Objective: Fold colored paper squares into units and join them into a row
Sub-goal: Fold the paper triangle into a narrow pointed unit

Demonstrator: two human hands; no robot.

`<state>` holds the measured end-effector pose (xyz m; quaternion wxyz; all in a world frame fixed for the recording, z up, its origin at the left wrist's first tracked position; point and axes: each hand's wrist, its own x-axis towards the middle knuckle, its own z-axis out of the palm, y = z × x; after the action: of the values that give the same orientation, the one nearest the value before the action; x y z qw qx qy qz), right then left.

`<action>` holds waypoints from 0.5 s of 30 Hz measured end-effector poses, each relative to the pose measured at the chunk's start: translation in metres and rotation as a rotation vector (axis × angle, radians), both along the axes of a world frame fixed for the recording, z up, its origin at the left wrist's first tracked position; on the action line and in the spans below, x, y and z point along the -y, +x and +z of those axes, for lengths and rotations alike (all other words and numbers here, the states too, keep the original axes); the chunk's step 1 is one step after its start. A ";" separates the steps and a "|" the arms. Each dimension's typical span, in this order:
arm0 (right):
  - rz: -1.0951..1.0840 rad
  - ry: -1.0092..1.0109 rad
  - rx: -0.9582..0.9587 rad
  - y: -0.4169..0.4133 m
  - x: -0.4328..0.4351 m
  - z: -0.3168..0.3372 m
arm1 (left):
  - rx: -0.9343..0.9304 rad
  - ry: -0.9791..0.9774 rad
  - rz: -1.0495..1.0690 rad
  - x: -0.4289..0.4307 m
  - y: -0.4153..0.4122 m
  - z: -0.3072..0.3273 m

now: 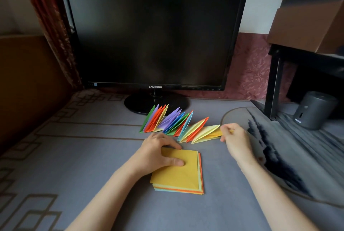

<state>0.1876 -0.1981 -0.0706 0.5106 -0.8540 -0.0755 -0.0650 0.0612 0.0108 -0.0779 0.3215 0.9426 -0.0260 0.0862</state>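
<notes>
A row of joined folded paper units (178,124) in green, purple, orange, yellow and blue stands fanned out on the grey cloth in front of the monitor. My right hand (235,140) pinches the yellow unit at the row's right end. A stack of flat paper squares (184,175), dark yellow on top with orange and pale sheets beneath, lies nearer me. My left hand (160,153) rests on the stack's upper left corner, thumb pressed on the top sheet and fingers curled over its far edge.
A black monitor (152,33) on a round base (135,103) stands right behind the row. At the right are a dark round mat (290,148), a black stand leg (273,85), a grey cylinder (314,109) and a cardboard box (312,18). A wooden board (28,85) borders the left.
</notes>
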 end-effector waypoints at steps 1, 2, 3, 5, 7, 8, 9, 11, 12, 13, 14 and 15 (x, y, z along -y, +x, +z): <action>0.020 -0.065 -0.003 -0.002 -0.001 0.000 | 0.006 0.001 0.003 0.001 0.000 0.000; 0.020 -0.150 -0.006 -0.004 -0.002 0.001 | 0.009 0.001 0.005 0.001 0.000 0.000; 0.005 -0.234 -0.007 -0.005 -0.003 0.001 | 0.010 -0.001 0.004 0.001 0.000 0.000; -0.030 -0.331 0.031 -0.005 -0.002 0.000 | 0.012 -0.014 0.001 0.001 0.000 0.000; -0.038 -0.319 0.084 -0.005 -0.002 0.000 | 0.016 -0.035 0.002 0.001 0.000 0.001; -0.032 -0.287 0.104 -0.004 -0.003 0.000 | 0.018 -0.046 0.004 0.002 0.000 0.001; -0.028 -0.257 0.127 -0.003 -0.003 0.000 | 0.019 -0.056 0.007 0.002 0.000 0.001; -0.042 -0.172 0.207 -0.003 -0.004 0.001 | 0.024 -0.080 0.007 0.003 0.000 0.002; -0.061 -0.101 0.250 -0.005 -0.005 0.002 | 0.029 -0.096 0.006 0.003 0.000 0.003; -0.075 -0.024 0.300 -0.008 -0.006 0.004 | 0.037 -0.115 0.005 0.003 0.000 0.003; -0.075 0.048 0.362 -0.012 -0.008 0.007 | 0.049 -0.135 0.005 0.004 0.000 0.004; -0.055 0.095 0.438 -0.015 -0.009 0.009 | 0.064 -0.156 0.006 0.004 0.000 0.005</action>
<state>0.1725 -0.1887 -0.0617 0.5198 -0.7962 -0.1582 -0.2662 0.0612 0.0067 -0.0731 0.3925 0.9116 -0.0267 0.1189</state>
